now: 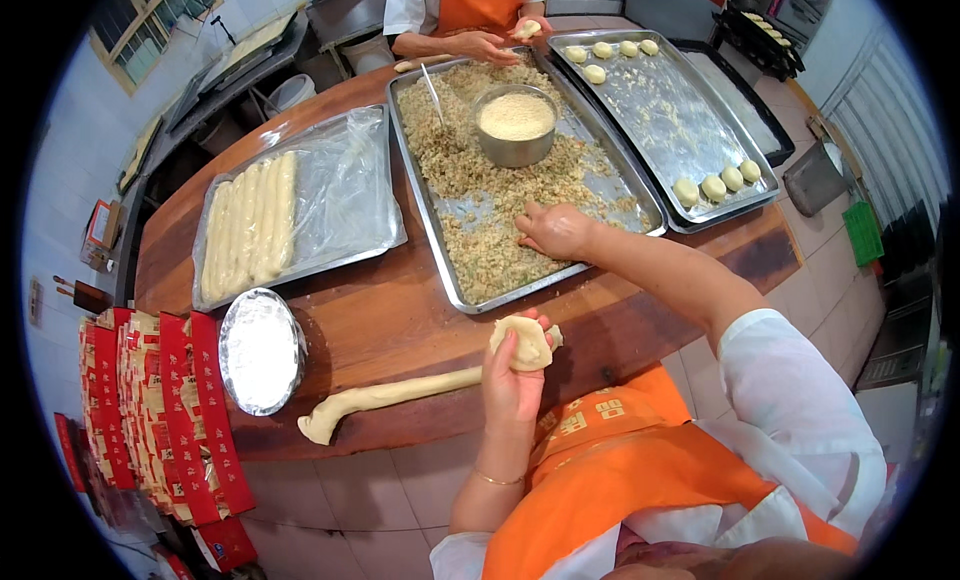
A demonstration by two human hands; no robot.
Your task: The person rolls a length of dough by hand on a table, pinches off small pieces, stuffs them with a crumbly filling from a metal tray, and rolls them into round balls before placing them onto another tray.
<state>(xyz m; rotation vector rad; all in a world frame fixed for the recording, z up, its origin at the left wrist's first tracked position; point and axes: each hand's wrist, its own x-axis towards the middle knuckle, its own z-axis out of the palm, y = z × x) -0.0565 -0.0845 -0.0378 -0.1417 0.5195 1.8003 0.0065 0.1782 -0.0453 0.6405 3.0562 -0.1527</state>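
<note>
My left hand [513,380] holds up a flattened round of dough [524,346], cupped in the palm with the thumb over its near side. Behind it, a long dough rope [400,392] lies along the table's near edge. My right hand [560,230] reaches into the crumbly brown filling [487,215] at the near right of a large metal tray [462,302]. Its fingers curl down and close in the filling; their tips are partly hidden. A steel bowl of pale crumbs [516,130] stands in that tray, and a spoon [432,92] leans in the filling farther left.
On the left, a tray [360,195] lined with plastic holds several dough rolls [250,225]. Below it stands a bowl of white flour [261,350], beside stacked red packaging [170,400]. At right, a tray [670,115] carries several dough balls [713,187]. Across the table, a co-worker [470,20] holds dough.
</note>
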